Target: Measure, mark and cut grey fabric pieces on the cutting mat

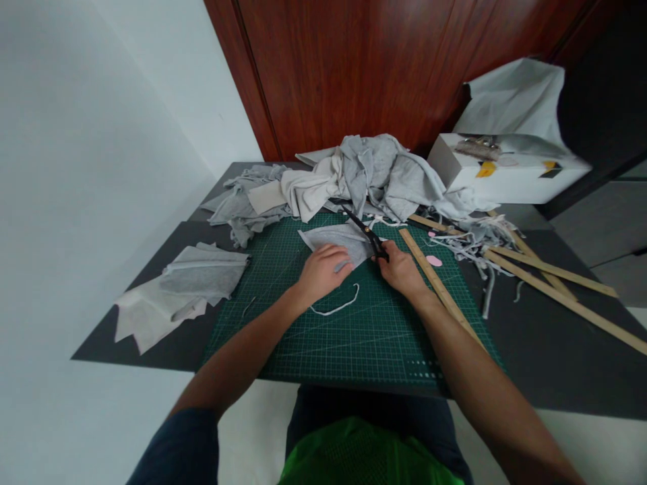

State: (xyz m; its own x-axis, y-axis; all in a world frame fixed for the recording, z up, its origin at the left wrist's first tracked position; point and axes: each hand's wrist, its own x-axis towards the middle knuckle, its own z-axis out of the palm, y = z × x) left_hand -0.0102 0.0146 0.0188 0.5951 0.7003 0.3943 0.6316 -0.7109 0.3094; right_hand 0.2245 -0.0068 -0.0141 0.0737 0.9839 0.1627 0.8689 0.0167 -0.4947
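Observation:
A piece of grey fabric lies on the green cutting mat. My left hand rests on its near left part, fingers laid flat and thumb apart. In my right hand are black scissors, gripped by the handles, with the blades pointing away and to the left over the fabric. How far the blades are parted is hard to make out. A thin white fabric strip curls on the mat just nearer than my left hand. Right of my right hand lies a wooden ruler.
Heaped grey and white cloth fills the back of the table. Folded fabric pieces lie at left. To the right are a tangle of cut strips, wooden sticks and a pink paper piece. A white box stands behind.

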